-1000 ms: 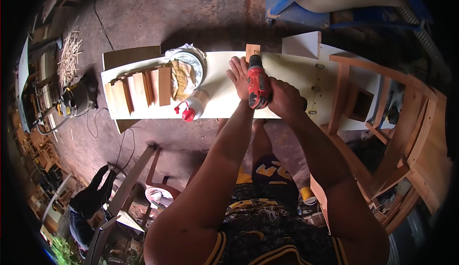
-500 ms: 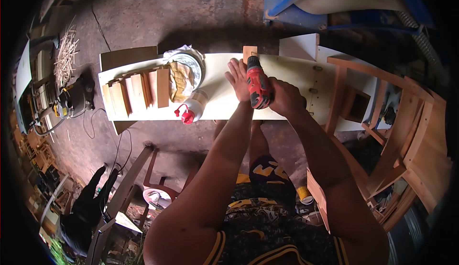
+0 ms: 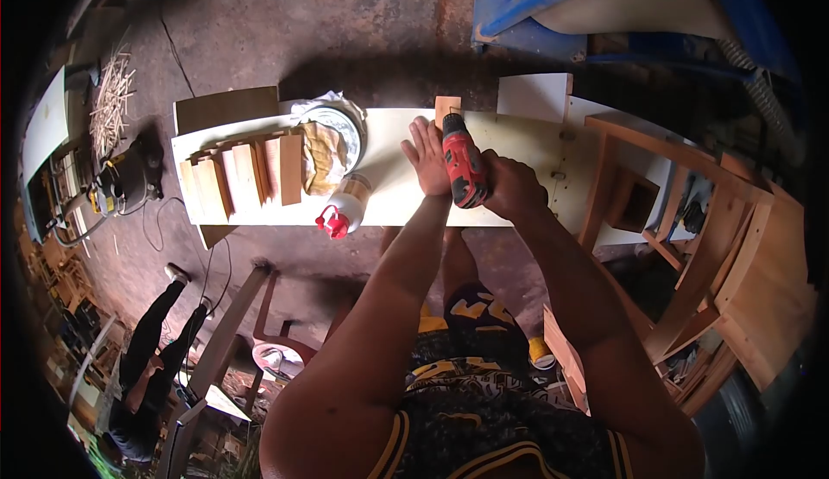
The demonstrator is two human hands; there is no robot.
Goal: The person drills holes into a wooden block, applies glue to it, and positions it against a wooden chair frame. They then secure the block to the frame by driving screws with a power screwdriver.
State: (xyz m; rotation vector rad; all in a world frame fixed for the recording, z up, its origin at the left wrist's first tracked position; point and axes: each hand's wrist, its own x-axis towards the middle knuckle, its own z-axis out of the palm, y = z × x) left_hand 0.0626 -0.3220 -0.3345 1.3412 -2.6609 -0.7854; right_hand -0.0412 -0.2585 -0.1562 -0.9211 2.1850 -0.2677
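My right hand (image 3: 513,187) is wrapped round the handle of a red and black drill (image 3: 465,166). The drill's chuck points away from me, over a small wooden piece (image 3: 447,106) at the far edge of the white bench (image 3: 393,207). Just left of the drill, my left hand (image 3: 427,156) lies with its fingers spread, palm down; what lies under it is hidden. Whether the drill's tip touches the wood cannot be made out. A bottle with a red cap (image 3: 338,220) lies left of my left wrist.
Wooden blocks (image 3: 246,175) and a round container (image 3: 350,138) with a yellowish cloth (image 3: 321,158) sit on the bench's left part. Wooden frames (image 3: 712,246) stand at right, a blue machine (image 3: 553,4) beyond. Another person's dark-clothed legs (image 3: 160,345) show at lower left.
The view has shifted slightly, so the bench appears lower. My hands and the drill keep nearly the same places on it. The other person's legs have moved, and a shoe now shows.
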